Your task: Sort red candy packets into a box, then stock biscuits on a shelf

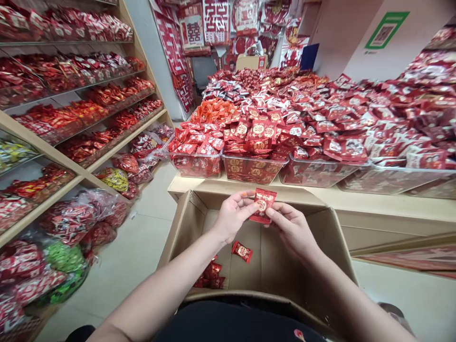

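Note:
Between both hands, over an open cardboard box (181,223), is a red candy packet (262,204) with gold printing, held nearly upright. My left hand (233,213) pinches its left side, thumb across the front. On the right edge, my right hand (290,225) grips it between thumb and fingers. Inside the box, a single red wrapped candy (242,251) lies on the bottom. Several more red wrapped candies (213,275) are heaped in the box's near left corner, partly hidden by my left arm.
Clear plastic bins (255,170) full of red packets line the counter (213,186) beyond the box. To the left, wooden shelves (107,159) hold more wrapped sweets, with stuffed plastic bags (80,216) below. Red decorations (216,21) hang at the back.

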A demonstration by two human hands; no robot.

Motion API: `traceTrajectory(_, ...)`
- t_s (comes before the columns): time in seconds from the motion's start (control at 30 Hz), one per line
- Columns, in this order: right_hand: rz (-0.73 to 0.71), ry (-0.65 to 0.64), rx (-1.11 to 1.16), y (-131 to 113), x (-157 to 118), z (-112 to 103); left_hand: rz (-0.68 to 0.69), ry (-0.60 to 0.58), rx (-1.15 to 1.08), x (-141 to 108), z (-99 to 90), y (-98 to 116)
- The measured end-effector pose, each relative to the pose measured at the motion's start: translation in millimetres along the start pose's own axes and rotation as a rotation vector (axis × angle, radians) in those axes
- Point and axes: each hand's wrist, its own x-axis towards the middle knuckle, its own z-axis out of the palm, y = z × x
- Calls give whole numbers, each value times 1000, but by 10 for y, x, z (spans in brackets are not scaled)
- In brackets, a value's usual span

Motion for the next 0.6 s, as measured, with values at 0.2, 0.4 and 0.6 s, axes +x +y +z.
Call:
traceTrajectory(0.2, -65, -30, -161, 15, 22, 60, 27, -26, 64, -8, -71, -33)
traceTrajectory(0.4, -546, 102, -754, 7, 43, 28, -40, 36, -132, -49, 1, 35)
traceTrajectory(0.6, -730, 47, -853, -27, -6, 40, -75, -28, -322, -111, 71, 159)
